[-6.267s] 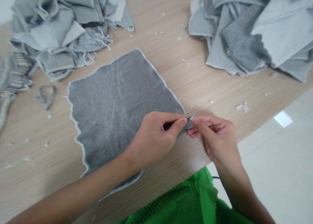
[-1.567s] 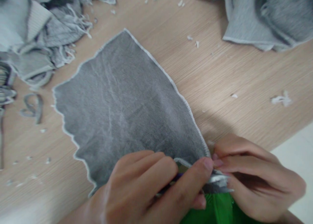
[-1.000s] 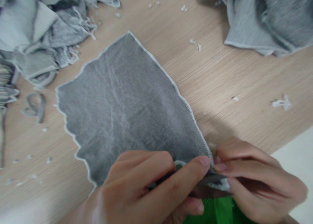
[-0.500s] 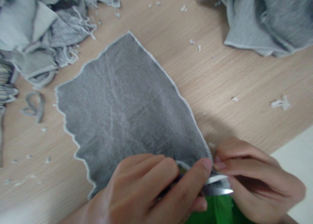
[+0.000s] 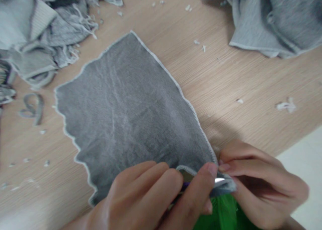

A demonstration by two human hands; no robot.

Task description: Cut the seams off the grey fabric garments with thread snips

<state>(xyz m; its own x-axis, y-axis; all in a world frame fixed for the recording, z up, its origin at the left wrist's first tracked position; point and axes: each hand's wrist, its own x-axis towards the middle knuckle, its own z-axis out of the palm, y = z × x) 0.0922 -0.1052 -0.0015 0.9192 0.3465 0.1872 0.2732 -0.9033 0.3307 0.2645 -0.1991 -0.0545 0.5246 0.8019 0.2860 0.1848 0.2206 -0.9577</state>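
A grey cloth piece [image 5: 141, 99] with white overlocked edges lies on the table, its left edge wavy. My left hand [image 5: 151, 193] is closed around small scissors [image 5: 220, 180]; a bright blade tip shows past the index finger, and most of the handle is hidden by the fingers. That tip lies against the cloth's near right corner. At this corner, my right hand [image 5: 266, 183] pinches the cloth between thumb and fingers, close to the blade.
Grey fabric scraps with frayed threads [image 5: 42, 35] are heaped at the upper left. Another grey cloth [image 5: 274, 22] lies at the upper right. A looped strip [image 5: 37, 109] and white lint bits [image 5: 286, 105] are scattered about. Green material [image 5: 216, 213] shows below my hands.
The scissors' two blades were spread apart at the corner; now only one short bright tip shows, with cloth visible where the lower blade was. Both hands have stayed nearly in place.
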